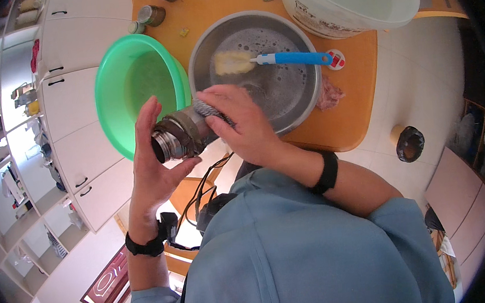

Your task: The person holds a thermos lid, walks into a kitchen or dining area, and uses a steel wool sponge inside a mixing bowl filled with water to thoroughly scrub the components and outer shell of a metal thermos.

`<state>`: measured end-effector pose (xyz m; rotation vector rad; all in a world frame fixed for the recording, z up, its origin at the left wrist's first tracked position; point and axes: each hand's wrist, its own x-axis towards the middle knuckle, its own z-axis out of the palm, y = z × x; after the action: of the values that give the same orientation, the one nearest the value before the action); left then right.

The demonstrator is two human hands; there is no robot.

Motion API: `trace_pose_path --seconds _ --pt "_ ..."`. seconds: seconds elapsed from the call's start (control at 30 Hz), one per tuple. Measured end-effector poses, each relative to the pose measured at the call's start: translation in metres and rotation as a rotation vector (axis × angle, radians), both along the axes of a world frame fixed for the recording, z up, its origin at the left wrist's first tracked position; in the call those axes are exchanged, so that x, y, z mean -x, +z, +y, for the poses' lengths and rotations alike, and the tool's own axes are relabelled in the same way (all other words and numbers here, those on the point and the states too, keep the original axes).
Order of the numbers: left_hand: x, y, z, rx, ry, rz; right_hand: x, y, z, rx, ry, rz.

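A worn stainless-steel vacuum flask (pixel 194 121) lies tilted in front of me, with its bare threaded mouth turned to the left. A brownish band circles it below the neck. My right hand (pixel 242 123) grips a steel-wool scrubber (pixel 211 111) against the flask's body. Around the mouth end curves my left hand (pixel 152 159), thumb along the lower side and fingers extended above; how firmly it holds is unclear. The flask's far end is hidden behind my right hand. Beyond it, a steel basin (pixel 315 89) contains sudsy water.
A bottle brush (pixel 277 59) with a blue handle lies across the basin. Left stands a green plastic tub (pixel 110 120); a large translucent tub (pixel 322 23) of water stands at the back right. A pink cloth (pixel 330 94) and several small containers (pixel 152 15) rest on the orange table (pixel 352 120).
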<state>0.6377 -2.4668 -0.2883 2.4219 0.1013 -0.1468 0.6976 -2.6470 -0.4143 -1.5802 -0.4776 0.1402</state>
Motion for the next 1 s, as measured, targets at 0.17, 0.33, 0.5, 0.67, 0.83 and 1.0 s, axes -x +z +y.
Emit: trace_pose_path --seconds 0.17,0.33,0.5,0.67,0.83,1.0 --pt "-0.003 0.008 -0.014 0.032 0.261 0.182 0.013 0.026 0.004 -0.274 0.113 0.057" --pt "-0.006 0.003 -0.016 -0.156 0.130 0.051 -0.008 0.031 0.016 -0.218 0.089 0.040" --pt "-0.012 0.000 -0.008 -0.124 0.151 0.025 -0.006 0.026 0.006 -0.170 0.109 -0.028" --pt "-0.009 0.000 -0.010 -0.176 0.072 -0.009 -0.008 0.011 0.016 -0.189 0.042 -0.004" --pt "-0.014 -0.007 -0.003 -0.163 0.131 0.007 0.001 0.002 0.006 -0.108 0.024 -0.246" --pt "-0.010 -0.008 -0.009 -0.155 0.134 0.044 -0.009 -0.001 0.019 -0.101 -0.047 -0.189"
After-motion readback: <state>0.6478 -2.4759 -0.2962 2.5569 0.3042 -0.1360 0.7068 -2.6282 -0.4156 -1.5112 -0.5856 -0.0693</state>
